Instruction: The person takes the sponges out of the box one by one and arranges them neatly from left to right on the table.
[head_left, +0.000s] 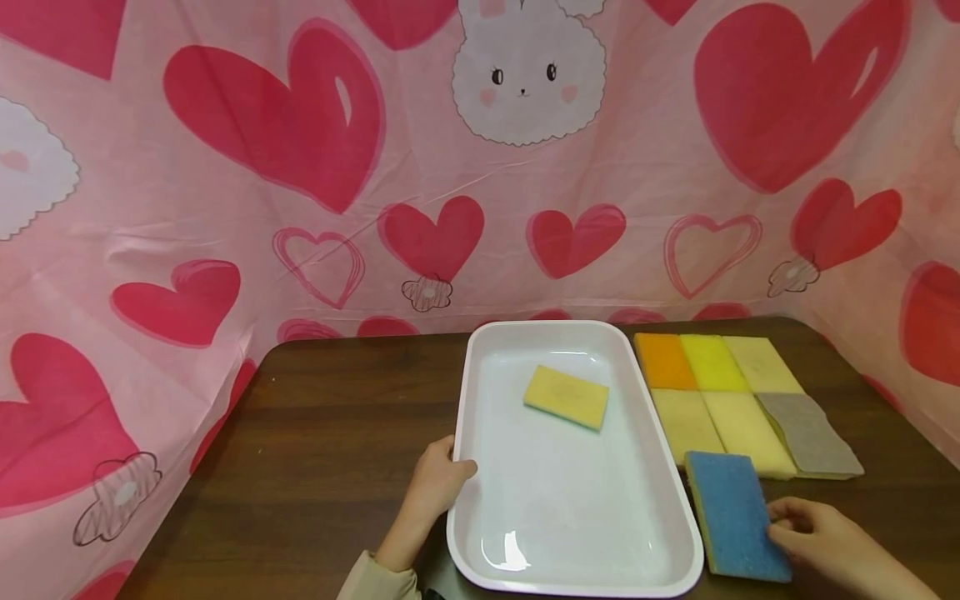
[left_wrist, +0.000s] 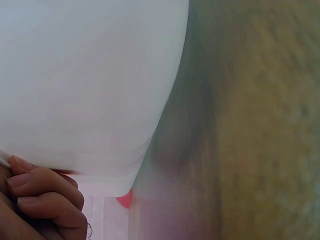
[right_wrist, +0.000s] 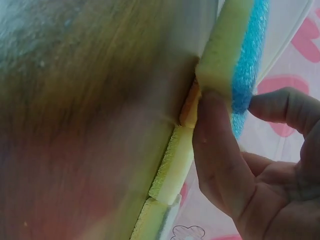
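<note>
A white tray (head_left: 555,517) stands on the table, and my left hand (head_left: 439,483) grips its left rim, thumb over the edge. In the left wrist view the curled fingers (left_wrist: 55,192) show just below the tray's outer wall. To the right of the tray, my right hand (head_left: 817,533) pinches the edge of a sponge (head_left: 738,512) with a blue scouring side facing up. The right wrist view shows this sponge's pale yellow foam (right_wrist: 220,65) between thumb and fingers. Inside the tray lies a yellow sponge (head_left: 566,396), tilted slightly.
Beside the tray's right edge, several sponges lie in two rows: an orange one (head_left: 666,362), a bright yellow one (head_left: 714,363), pale yellow ones (head_left: 750,432) and a grey wavy one (head_left: 812,433). A pink cloth with hearts (head_left: 277,117) hangs behind the dark wooden table (head_left: 322,433).
</note>
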